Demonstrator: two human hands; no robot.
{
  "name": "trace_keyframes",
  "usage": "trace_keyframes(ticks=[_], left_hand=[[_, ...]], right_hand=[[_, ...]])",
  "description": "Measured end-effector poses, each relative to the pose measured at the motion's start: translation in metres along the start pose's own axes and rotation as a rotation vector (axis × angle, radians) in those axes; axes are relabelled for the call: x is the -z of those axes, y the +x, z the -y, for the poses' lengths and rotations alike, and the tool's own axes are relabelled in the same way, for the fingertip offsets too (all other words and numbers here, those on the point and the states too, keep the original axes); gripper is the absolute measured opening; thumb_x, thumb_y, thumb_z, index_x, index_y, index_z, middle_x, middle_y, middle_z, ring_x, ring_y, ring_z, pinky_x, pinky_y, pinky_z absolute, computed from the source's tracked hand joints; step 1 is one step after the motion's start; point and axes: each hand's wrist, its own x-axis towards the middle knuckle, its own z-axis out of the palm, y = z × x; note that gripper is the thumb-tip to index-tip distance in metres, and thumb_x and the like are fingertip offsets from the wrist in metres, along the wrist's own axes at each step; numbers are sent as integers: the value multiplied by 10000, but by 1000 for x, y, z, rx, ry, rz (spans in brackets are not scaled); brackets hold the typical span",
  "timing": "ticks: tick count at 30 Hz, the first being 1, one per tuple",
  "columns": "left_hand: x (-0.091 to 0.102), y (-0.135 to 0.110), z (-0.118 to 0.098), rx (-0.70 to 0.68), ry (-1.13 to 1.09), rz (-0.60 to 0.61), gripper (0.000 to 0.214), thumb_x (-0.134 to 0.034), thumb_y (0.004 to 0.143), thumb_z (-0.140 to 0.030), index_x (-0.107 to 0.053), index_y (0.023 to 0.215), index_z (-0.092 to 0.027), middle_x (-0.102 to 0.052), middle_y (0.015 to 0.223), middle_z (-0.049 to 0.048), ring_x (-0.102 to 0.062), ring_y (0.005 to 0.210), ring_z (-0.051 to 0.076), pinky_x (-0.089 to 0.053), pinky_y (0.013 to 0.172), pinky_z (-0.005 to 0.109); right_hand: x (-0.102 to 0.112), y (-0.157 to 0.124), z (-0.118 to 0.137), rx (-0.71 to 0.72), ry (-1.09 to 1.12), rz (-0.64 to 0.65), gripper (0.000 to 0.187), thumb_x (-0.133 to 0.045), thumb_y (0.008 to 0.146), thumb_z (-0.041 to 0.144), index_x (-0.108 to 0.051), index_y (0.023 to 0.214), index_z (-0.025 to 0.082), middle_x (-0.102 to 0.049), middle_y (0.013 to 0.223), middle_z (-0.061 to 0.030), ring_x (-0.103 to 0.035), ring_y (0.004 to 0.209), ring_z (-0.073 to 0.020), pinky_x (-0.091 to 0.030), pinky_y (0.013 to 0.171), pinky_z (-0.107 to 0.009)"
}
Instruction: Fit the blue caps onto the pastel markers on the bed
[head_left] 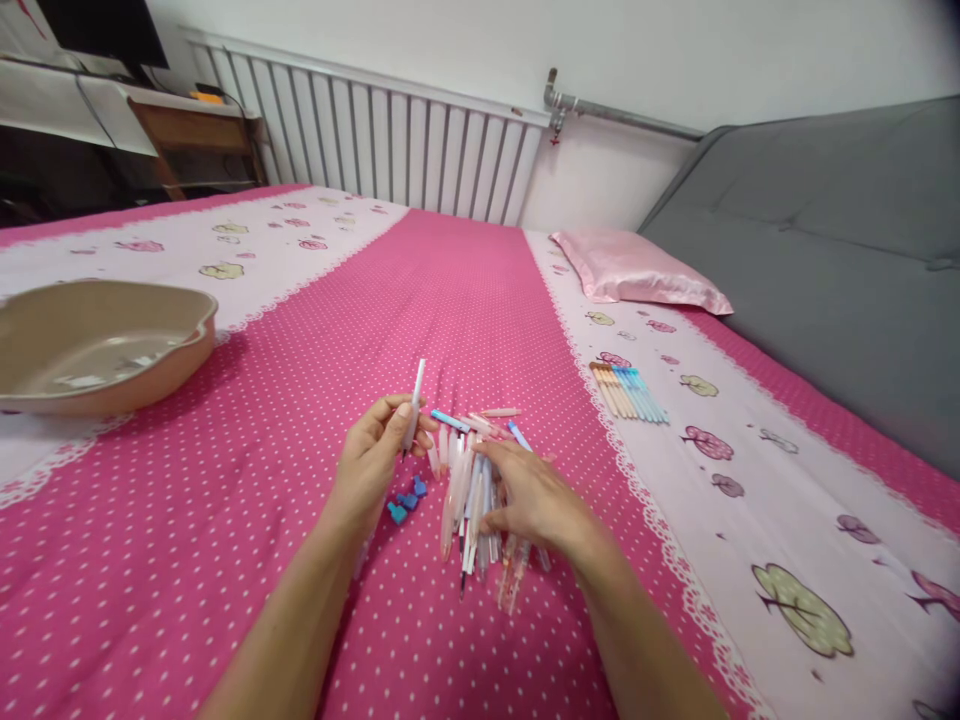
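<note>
My left hand [375, 432] is closed around a slim white pen [417, 388], held nearly upright with its dark tip pointing down. A loose pile of pen parts [472, 500] lies on the bed just to the right, with clear, pinkish and white barrels and some dark-tipped refills. Over the right side of this pile, my right hand [529, 490] rests with thumb and fingers apart; the pieces beneath it are partly hidden. Several small blue and teal pen pieces [407, 500] sit near my left wrist.
A neat row of orange-brown and blue pens [628, 393] lies to the right. At the left stands a beige basin [172, 350] with small white pieces inside. A pink pillow [637, 268] lies near the grey headboard [840, 220]; a white radiator [375, 125] lines the wall.
</note>
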Motion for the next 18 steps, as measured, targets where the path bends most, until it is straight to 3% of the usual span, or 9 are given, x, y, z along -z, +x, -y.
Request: trace_keyframes(ticks=[4,8,13,18], left_hand=[[0,1,2,-2,-4,9,294,-655,778,-429,-618,890,-160,-652,723,16,-552,574,98,-442,571,208],[0,0,1,6,-5,19,296,-657,778,-430,-615,894,-160,-646,719,10,-551,580,97,-447,576,206],[-1,-1,1,8,6,21,286,-640,792,-428,-610,898,-164,-646,731,9,-555,589,96,-449,583,204],[-4,-2,-2,24,0,10,308,-656,767,-442,-604,886,-161,-644,709,14,-549,569,102,-454,569,214]], right_hand=[[-2,2,-3,16,23,-18,841,-822,560,205,-458,1319,195,-492,1251,-87,-510,1101,-255,-410,889,-354],[-5,3,-3,-2,116,-21,681,-794,573,164,-522,1194,223,-485,1178,-55,-546,909,-185,-434,768,-309],[-6,5,-3,9,255,-68,585,-725,588,86,-544,1129,217,-556,998,-21,-549,799,-155,-440,710,-290],[3,7,-1,47,681,-208,598,-651,667,115,-467,1225,225,-601,1028,-41,-597,829,-152,-494,729,-295]])
